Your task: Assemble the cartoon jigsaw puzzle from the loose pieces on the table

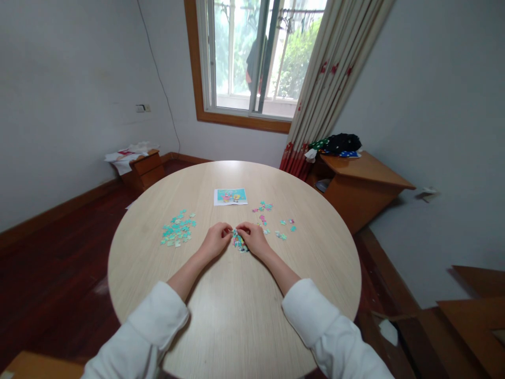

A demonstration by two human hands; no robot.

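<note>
A small heap of colourful jigsaw puzzle pieces (pixel 240 243) lies on the round wooden table (pixel 236 316), between my hands. My left hand (pixel 216 239) rests at its left side, thumb and fingers pinched together; whatever they hold is too small to make out. From the right, my right hand (pixel 254 239) closes its fingertips on a puzzle piece at the top of the heap, partly hiding it. Just beyond lies a picture card (pixel 231 197) with pink and yellow cartoon figures on turquoise.
Teal pieces (pixel 177 230) are spread at the left of the table. Several mixed pieces (pixel 263 218) lie scattered right of the card. Behind stand a small cabinet (pixel 147 167) at left and a desk (pixel 366 173) with cloths at right, beside a curtain (pixel 327 79).
</note>
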